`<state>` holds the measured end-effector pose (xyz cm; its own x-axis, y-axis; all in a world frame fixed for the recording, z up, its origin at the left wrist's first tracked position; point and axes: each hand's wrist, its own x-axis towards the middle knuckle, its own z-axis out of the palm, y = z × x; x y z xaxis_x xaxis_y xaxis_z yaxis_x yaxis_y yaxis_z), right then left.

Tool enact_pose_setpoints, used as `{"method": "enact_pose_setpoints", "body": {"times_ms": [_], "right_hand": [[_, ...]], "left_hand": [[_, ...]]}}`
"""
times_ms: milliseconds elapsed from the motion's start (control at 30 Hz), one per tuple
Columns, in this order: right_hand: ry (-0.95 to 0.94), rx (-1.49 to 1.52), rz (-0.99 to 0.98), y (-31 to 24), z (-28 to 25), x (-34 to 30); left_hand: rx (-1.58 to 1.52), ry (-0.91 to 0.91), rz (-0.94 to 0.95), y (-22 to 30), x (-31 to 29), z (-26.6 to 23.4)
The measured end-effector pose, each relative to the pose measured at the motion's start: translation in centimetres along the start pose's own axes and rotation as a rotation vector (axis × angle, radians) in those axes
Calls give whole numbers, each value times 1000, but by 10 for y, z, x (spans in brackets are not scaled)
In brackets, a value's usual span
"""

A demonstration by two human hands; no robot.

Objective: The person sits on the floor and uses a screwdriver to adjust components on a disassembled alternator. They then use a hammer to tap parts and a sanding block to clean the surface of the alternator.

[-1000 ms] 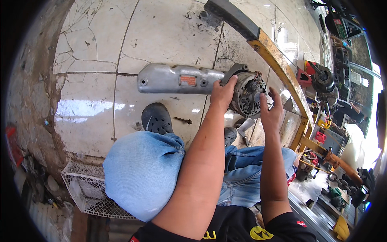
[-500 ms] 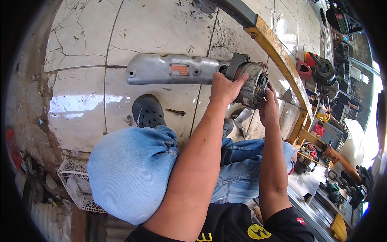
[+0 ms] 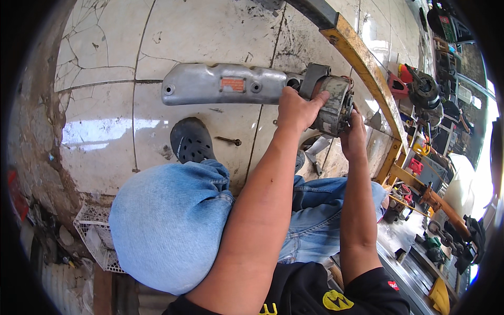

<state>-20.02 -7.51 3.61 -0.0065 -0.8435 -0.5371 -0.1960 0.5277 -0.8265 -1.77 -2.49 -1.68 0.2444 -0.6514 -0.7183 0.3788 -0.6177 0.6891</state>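
A grey metal alternator [image 3: 331,114] with a bracket at its far left side is held between my two hands, over the right end of a long silver valve cover [image 3: 202,88]. My left hand [image 3: 300,109] grips its left side, thumb laid across the body and the other fingers mostly hidden underneath. On the right, my right hand [image 3: 354,135] closes on the end with the wiring; some of its fingertips are out of sight behind the housing. The valve cover lies on the tiled floor and has an orange label plate.
A bolt-like metal piece [image 3: 229,140] lies beside my left clog [image 3: 192,140]. A yellow steel frame [image 3: 367,76] slants past the alternator on the right. Tools and parts crowd the far right; a white plastic crate [image 3: 94,231] stands by my left knee.
The alternator has shifted slightly to the right in the picture, with both hands still on it. The valve cover appears a little higher as the view moves.
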Motion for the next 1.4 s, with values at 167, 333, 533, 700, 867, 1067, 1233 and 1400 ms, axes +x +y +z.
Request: {"method": "enact_pose_setpoints", "body": {"times_ms": [167, 333, 533, 700, 867, 1067, 1233, 1400], "right_hand": [[-30, 26, 18, 3, -9, 7], [-30, 25, 17, 6, -14, 12], [28, -77, -6, -2, 3, -5], [117, -313, -107, 4, 2, -9], [198, -607, -216, -5, 28, -27], [197, -701, -332, 2, 29, -27], [200, -853, -252, -19, 40, -38], [162, -928, -344, -15, 36, -35]], "left_hand": [[36, -26, -27, 3, -1, 1], [56, 11, -10, 4, -3, 2], [40, -4, 5, 2, -2, -3], [12, -57, -13, -11, 10, -12], [-33, -21, 6, -20, 16, -23], [-51, -55, -10, -19, 18, -33], [-58, -67, -20, -24, 22, -40], [-120, -132, -36, -32, 34, -48]]}}
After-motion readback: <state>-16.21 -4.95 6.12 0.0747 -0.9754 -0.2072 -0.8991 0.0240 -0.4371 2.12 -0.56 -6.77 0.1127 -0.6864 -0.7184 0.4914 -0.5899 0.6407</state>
